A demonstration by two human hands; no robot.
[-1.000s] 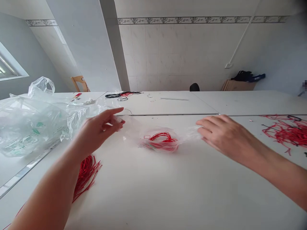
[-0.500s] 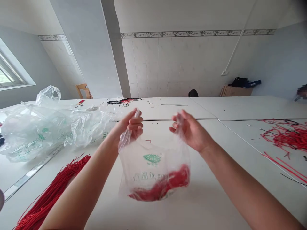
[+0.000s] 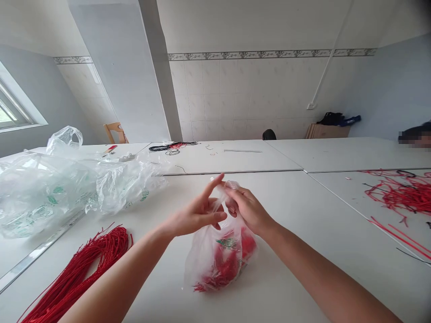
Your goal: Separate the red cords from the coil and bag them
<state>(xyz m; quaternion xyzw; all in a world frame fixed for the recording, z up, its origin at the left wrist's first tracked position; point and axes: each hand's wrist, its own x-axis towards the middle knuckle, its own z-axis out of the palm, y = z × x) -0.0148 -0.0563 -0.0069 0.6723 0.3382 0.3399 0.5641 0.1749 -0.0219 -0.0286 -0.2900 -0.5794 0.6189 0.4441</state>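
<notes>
A see-through plastic bag [image 3: 198, 258] is in the middle, right in front of the person, below the two hands. It has a green leaf mark on it, and a bunch of red strings [image 3: 227, 269] is inside. The bag is squeezed thin at the top and fat at the bottom. I can't tell if its bottom touches the white surface [image 3: 286, 197] or hangs just over it. The right hand [image 3: 251, 208] is closed tight on the top of the bag. The left hand [image 3: 197, 214] is close by the same spot, with its thumb and pointer finger spread wide and the other fingers bent. The thin part of the bag is next to those fingers, but I can't tell if they hold it. By the left arm lies a big bundle of long red cords [image 3: 116, 240], folded over in a loop. Behind that is a shiny flat strip [image 3: 37, 255], and a big heap of clear bags [image 3: 50, 188] sits partly over its far end. Way over to the right is a messy pile of red and black strings [image 3: 409, 195]. Some black cords [image 3: 163, 148] lie far back, with a bit of red in them.
</notes>
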